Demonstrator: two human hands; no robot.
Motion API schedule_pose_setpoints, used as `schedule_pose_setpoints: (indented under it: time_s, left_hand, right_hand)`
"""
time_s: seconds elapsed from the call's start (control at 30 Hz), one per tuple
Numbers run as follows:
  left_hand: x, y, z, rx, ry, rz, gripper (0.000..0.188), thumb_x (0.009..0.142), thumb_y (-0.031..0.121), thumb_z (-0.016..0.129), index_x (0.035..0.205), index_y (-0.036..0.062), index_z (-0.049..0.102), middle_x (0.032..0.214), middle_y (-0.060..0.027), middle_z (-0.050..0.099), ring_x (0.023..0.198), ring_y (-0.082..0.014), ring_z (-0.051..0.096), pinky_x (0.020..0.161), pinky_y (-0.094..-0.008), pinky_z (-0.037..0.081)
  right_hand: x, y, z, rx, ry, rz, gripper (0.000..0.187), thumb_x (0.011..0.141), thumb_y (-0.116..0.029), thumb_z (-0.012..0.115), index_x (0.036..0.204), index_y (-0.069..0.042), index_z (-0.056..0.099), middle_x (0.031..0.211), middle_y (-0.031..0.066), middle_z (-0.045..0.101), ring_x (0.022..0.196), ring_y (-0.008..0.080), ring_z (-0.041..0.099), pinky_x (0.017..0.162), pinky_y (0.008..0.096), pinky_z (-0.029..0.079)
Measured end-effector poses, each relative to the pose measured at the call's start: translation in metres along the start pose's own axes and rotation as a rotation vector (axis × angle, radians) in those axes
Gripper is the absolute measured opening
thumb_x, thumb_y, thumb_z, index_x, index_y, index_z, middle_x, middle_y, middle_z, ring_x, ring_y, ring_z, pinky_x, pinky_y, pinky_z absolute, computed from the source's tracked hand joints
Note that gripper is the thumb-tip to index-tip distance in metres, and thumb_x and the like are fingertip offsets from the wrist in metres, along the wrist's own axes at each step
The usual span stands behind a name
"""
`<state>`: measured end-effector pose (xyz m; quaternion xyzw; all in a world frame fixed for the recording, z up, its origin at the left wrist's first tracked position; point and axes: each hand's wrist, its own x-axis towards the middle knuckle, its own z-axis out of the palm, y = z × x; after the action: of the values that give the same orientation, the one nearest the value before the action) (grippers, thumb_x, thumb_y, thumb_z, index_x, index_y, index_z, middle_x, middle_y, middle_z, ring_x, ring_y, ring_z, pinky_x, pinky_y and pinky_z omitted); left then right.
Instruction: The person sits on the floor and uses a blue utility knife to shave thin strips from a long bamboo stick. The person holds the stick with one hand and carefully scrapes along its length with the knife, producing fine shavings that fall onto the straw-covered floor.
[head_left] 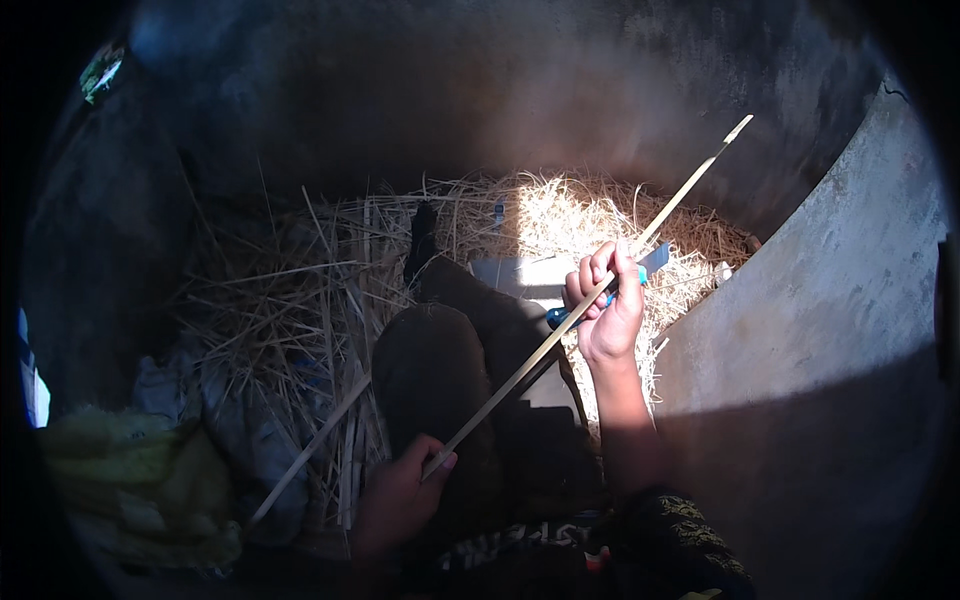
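A long, thin strip of split bamboo [520, 378] slants across my lap, from low at the left to high at the right. Its lower end is pinched by my left hand [400, 497], closed in the shade. Farther up, my right hand [612, 310] is in sunlight, with its fingers curled at the strip. A tool with a blue-and-teal handle [556, 317] shows on both sides of the right hand's fingers; its kind is partly hidden. The strip's far end stands free against the dark wall.
Pale shavings [570, 215] heap along the base of a curved wall [450, 90]. More loose strips [290, 330] lie to the left, beside a yellowish sack [130, 480]. A sloping grey concrete surface [800, 320] rises close on the right. My bent knee [430, 350] fills the middle.
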<state>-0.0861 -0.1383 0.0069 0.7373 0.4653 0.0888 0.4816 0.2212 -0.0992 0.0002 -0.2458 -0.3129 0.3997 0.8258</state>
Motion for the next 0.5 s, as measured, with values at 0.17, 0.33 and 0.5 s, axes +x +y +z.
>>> schedule_pose_setpoints:
  time_s: [0.17,0.33,0.5]
  left_hand:
    - [0.0,0.016,0.014,0.015,0.051,0.015,0.02,0.102,0.025,0.057,0.11,0.0063,0.058,0.068,-0.0139,0.061,0.064,-0.029,0.065,0.058,-0.0384,0.047]
    - [0.002,0.02,0.023,-0.006,0.141,0.135,0.018,0.102,0.022,0.058,0.108,0.0069,0.066,0.06,-0.0104,0.056,0.052,-0.0162,0.056,0.053,-0.0319,0.041]
    - [0.014,0.019,0.043,0.053,0.196,0.161,0.02,0.102,0.022,0.057,0.107,0.0062,0.068,0.061,-0.0114,0.057,0.052,-0.0142,0.056,0.054,-0.0315,0.042]
  right_hand:
    - [-0.052,0.046,0.008,0.059,0.165,-0.13,0.039,0.105,-0.041,0.045,0.085,-0.008,0.048,0.056,-0.005,0.034,0.044,0.0049,0.029,0.043,0.0222,0.028]
    - [-0.06,0.031,0.007,0.047,0.108,0.105,0.036,0.102,-0.038,0.054,0.092,-0.004,0.053,0.058,-0.006,0.033,0.045,0.0032,0.029,0.042,0.0202,0.026]
    - [-0.082,0.039,-0.012,-0.535,0.019,0.013,0.022,0.091,-0.018,0.062,0.079,-0.005,0.049,0.064,-0.0015,0.041,0.054,0.0058,0.034,0.049,0.0239,0.03]
